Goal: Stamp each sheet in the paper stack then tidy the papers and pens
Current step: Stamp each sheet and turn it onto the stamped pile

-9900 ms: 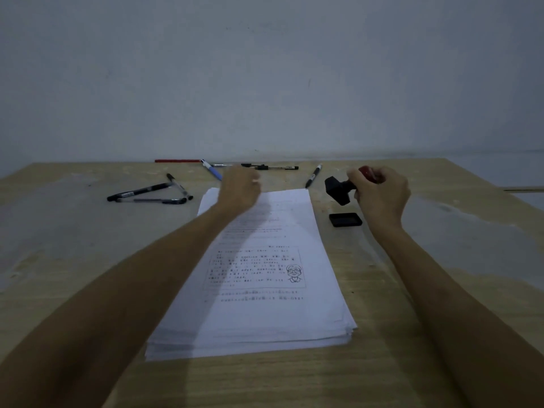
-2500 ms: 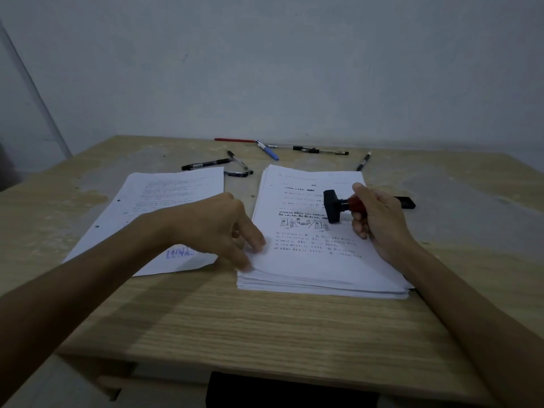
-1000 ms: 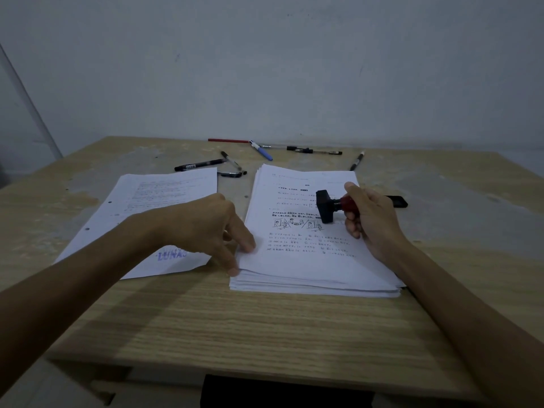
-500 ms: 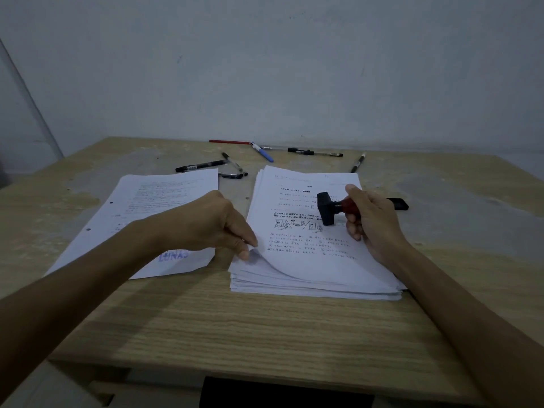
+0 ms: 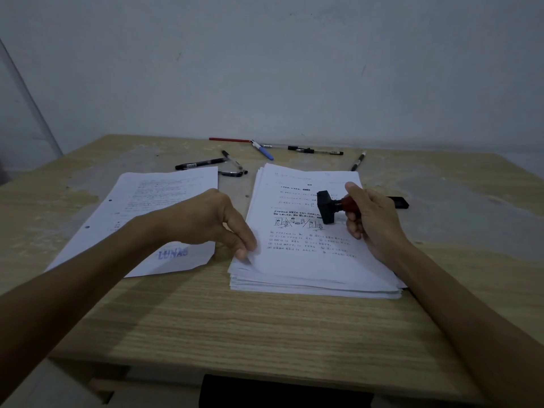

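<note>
stamped sheet (image 5: 164,207) with a blue mark lies flat on the counter (image 5: 265,328), partly under the left forearm. left hand (image 5: 209,222) pinches the near-left corner of the paper stack (image 5: 312,260), just right of it. right hand (image 5: 374,219) grips the red-handled stamp (image 5: 331,206), block sideways above the stack's top sheet. ink pad (image 5: 400,202) just beyond the right hand. pens (image 5: 265,153) scattered beyond both hands.

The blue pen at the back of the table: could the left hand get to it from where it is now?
Probably yes. The left hand is pinching the paper stack's corner, so it must let go first. Between it and the blue pen lies only bare table and two black pens.
</note>
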